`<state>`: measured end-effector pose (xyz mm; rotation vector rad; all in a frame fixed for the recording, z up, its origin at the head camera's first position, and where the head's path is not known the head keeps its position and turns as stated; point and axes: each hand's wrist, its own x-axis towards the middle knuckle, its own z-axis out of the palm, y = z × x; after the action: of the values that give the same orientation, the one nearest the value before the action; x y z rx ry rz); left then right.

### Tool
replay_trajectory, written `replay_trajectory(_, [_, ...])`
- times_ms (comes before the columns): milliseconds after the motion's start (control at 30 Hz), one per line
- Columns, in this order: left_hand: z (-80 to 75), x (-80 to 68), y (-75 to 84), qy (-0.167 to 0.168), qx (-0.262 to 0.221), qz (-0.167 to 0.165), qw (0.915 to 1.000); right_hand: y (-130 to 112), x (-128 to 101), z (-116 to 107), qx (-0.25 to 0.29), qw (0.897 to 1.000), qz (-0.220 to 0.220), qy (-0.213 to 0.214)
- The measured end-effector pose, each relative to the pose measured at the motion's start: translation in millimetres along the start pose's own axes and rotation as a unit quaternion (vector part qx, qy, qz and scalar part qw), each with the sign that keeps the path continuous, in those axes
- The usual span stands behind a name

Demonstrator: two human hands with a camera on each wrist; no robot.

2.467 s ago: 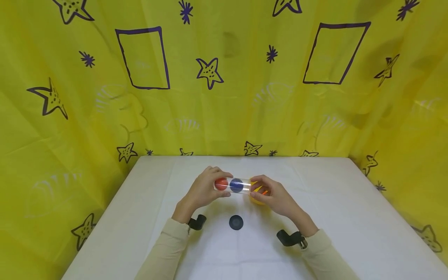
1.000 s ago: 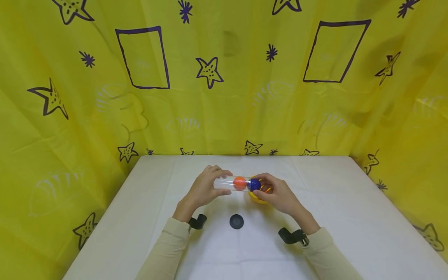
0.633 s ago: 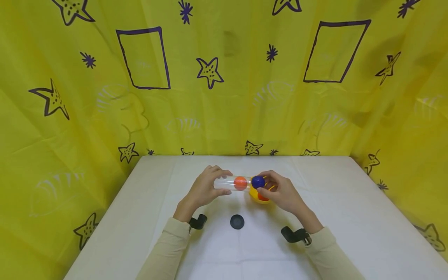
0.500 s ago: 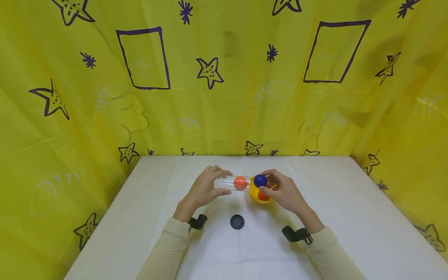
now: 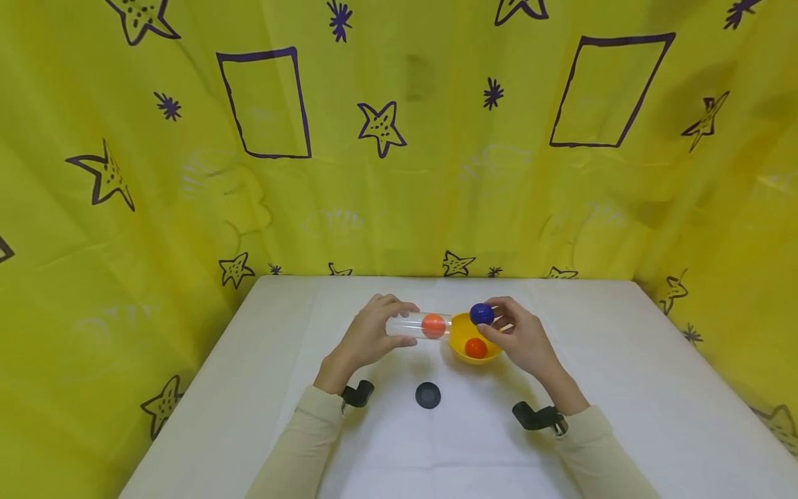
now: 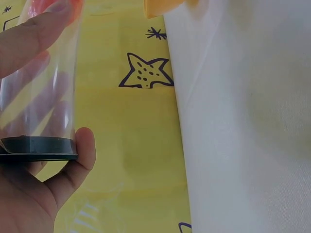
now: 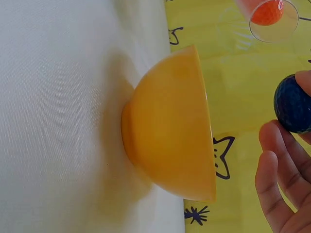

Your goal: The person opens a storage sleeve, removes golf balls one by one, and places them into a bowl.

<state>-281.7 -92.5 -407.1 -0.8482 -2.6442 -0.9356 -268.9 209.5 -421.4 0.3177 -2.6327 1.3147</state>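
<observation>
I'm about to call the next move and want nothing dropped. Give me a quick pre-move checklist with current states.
1. Right hand pinches the blue ball: ok.
2. Blue ball above the bowl: ok in the head view, near its far rim; exact height cannot tell.
3. Left hand grips the tube, held level: ok.
4. Orange ball in tube secure: not ok, it sits at the open end.
5. Tube's open end faces the bowl: ok.
6. Room in bowl: ok, only one orange ball in bowl.
</observation>
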Motion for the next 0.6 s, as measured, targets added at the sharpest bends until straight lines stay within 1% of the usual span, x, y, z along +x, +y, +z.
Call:
replay_trajectory(333, [1.4,0.9,-0.3,0.007,0.002,-0.001,1.0000,7.8,1.6,-4.2,0.002,1.000,0.017,0.020])
replay_trajectory(600, [1.8,1.5,-0.6,0.009,-0.011,-0.006,0.9999,14.5,1.8,-3.5,-0.002,0.999,0.040,0.024])
